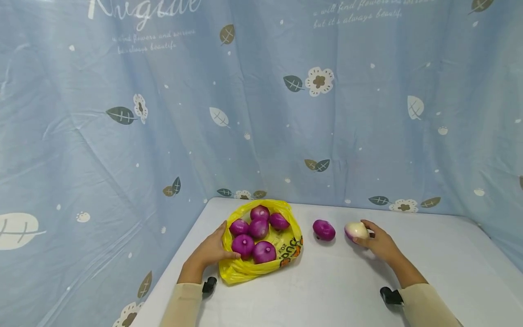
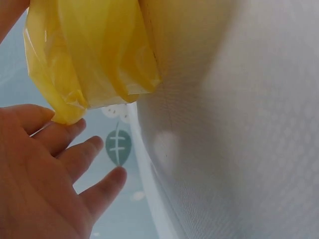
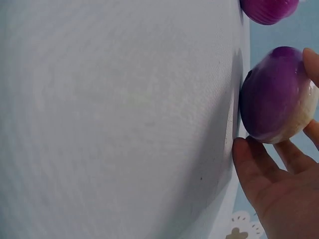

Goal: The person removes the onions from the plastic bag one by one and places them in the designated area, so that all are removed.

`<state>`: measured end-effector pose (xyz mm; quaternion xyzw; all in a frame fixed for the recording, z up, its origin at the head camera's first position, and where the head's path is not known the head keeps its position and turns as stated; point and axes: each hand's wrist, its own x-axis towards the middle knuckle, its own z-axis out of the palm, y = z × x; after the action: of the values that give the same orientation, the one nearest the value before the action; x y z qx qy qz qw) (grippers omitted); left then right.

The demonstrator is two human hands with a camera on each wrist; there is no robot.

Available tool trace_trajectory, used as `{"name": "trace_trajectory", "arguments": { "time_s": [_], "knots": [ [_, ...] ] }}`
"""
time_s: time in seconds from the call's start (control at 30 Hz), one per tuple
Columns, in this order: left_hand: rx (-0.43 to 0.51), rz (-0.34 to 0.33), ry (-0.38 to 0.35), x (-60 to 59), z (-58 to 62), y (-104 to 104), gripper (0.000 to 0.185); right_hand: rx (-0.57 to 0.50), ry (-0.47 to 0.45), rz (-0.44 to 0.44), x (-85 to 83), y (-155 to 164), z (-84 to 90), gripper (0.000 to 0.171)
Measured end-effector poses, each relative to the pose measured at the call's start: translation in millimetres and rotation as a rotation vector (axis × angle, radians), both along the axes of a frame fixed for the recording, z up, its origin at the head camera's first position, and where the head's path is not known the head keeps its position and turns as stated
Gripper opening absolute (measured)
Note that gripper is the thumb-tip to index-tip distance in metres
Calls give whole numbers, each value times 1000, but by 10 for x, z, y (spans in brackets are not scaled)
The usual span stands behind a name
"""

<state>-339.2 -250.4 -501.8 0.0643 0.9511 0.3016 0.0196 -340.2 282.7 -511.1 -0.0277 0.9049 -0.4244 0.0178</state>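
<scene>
From the head view, the left hand [image 1: 212,250] rests with straight fingers on the yellow bag [image 1: 249,268] of purple onions [image 1: 259,228] on the white bench [image 1: 327,290]; the right hand [image 1: 380,243] holds a half-peeled onion [image 1: 356,231]; another onion [image 1: 324,230] lies between them.

At the left wrist, the fingers [image 2: 75,157] are spread, touching the bag [image 2: 94,55].

At the right wrist, the fingers [image 3: 256,167] curl round the onion [image 3: 274,102], which touches the bench [image 3: 124,119].

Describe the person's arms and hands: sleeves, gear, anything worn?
Both forearms wear long pale beige sleeves that end at the wrists. The left hand and right hand are bare, with no gloves or rings visible. A small black device sits by each wrist: the left wrist device and the right wrist device. No cables show.
</scene>
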Motion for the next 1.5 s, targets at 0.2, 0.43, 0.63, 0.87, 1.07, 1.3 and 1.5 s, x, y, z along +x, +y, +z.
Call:
{"name": "trace_trajectory", "arguments": {
  "time_s": [0.2, 0.43, 0.63, 0.87, 1.07, 1.3, 1.5],
  "knots": [
    [10, 0, 6, 3, -7, 0, 136, 22, -1, -6, -13, -1, -22, 96],
    [8, -5, 0, 7, -26, -1, 136, 32, 9, 0, 14, -1, -19, 96],
    [12, -8, -3, 14, -9, 8, 135, 33, 3, -4, 29, -5, -13, 96],
    [6, -12, 2, 12, -3, 4, 135, 26, -1, -8, 8, -3, -55, 95],
    [6, -12, -1, 12, 15, 0, 134, 34, -3, 0, -12, 3, -72, 93],
    [0, -7, -10, 11, 11, -3, 134, 68, 41, -21, 50, 7, -2, 80],
    [21, -13, -8, 11, 21, -3, 134, 50, 31, -5, 8, -40, 19, 89]
  ]
}}
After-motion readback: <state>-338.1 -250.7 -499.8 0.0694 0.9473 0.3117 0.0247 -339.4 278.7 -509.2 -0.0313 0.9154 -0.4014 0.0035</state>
